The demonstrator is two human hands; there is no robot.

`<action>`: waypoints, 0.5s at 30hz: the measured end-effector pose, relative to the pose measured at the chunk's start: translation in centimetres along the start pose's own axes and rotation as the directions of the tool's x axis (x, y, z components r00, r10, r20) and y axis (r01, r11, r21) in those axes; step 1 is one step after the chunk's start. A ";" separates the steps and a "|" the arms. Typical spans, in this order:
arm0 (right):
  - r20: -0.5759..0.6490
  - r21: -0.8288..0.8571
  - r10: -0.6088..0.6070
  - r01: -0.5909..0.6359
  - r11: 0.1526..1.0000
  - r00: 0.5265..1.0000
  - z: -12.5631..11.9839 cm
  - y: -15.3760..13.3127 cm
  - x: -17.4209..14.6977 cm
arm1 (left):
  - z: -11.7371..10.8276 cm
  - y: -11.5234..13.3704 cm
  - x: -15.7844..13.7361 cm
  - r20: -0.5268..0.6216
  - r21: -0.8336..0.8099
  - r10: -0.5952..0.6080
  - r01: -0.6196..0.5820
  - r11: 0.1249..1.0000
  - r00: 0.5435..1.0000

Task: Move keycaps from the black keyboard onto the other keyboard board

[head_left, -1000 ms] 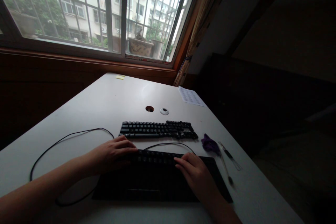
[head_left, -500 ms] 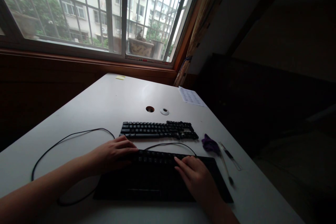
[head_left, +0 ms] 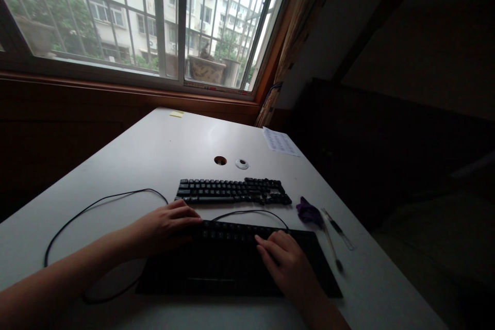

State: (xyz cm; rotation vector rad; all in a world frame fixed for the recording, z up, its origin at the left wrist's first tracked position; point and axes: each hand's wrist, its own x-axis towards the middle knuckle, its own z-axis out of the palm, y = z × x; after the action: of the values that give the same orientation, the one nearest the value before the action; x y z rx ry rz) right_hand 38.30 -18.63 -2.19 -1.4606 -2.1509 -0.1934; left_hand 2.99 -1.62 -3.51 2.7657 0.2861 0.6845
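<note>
At the left of the white bench (head_left: 116, 165), a black cable (head_left: 149, 189) loops out past the left forearm and comes back toward the near left corner of a black keyboard (head_left: 212, 263). The left hand (head_left: 170, 221) lies over that keyboard's far left part, fingers slightly bent and close together; whether they grip anything underneath cannot be told. Farther back, a yellow note (head_left: 177, 114) lies by the bench's far edge. Just beyond the keyboard, loose black keycaps (head_left: 209, 192) are set out in rows, with a round hole (head_left: 220, 161) and a white ring (head_left: 242, 164) behind them. The keyboard lies flat between the hands, keys showing along its far side, the nearer part dark. At these keys, right of centre, is the right hand (head_left: 282, 258), its thumb and forefinger near each other; any hold is too dark to tell. Further right come a printed sheet (head_left: 281, 141), a crumpled purple cloth (head_left: 308, 211), a slim wire-ended tool (head_left: 333, 223) and a thin brush (head_left: 339, 265).
</note>
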 end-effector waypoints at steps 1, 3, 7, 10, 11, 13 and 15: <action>0.001 0.020 0.011 -0.011 1.000 1.000 0.1 0.0 0.1 | 0.0 0.0 0.0 0.002 -0.003 0.000 0.000 1.000 1.000; 0.001 0.048 0.022 -0.022 0.999 1.000 0.2 0.0 0.1 | -0.1 0.1 0.0 0.006 -0.004 0.001 -0.001 1.000 1.000; -0.001 0.035 0.010 -0.010 0.999 1.000 0.5 0.1 0.0 | -0.2 0.1 0.0 0.020 0.007 0.003 -0.003 1.000 1.000; 0.001 0.017 0.000 0.000 1.000 1.000 0.6 0.1 -0.2 | -0.2 0.2 0.0 0.010 0.008 -0.007 0.007 1.000 1.000; 0.000 0.022 0.002 -0.002 1.000 1.000 0.6 0.1 -0.2 | -0.2 0.2 0.0 0.002 0.007 -0.009 0.009 1.000 1.000; -0.009 0.045 0.014 -0.014 0.999 1.000 0.5 0.0 -0.2 | -0.3 0.2 0.1 -0.004 0.007 -0.005 0.005 1.000 1.000; -0.036 0.070 0.036 -0.033 0.997 0.999 0.2 0.0 -0.2 | -0.3 0.2 0.1 -0.001 0.009 -0.003 0.003 1.000 1.000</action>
State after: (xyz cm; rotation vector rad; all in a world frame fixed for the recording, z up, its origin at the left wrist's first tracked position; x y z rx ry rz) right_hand 38.25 -18.75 -2.52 -1.4430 -2.0801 -0.1317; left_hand 2.97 -1.71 -3.14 2.7729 0.2941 0.6853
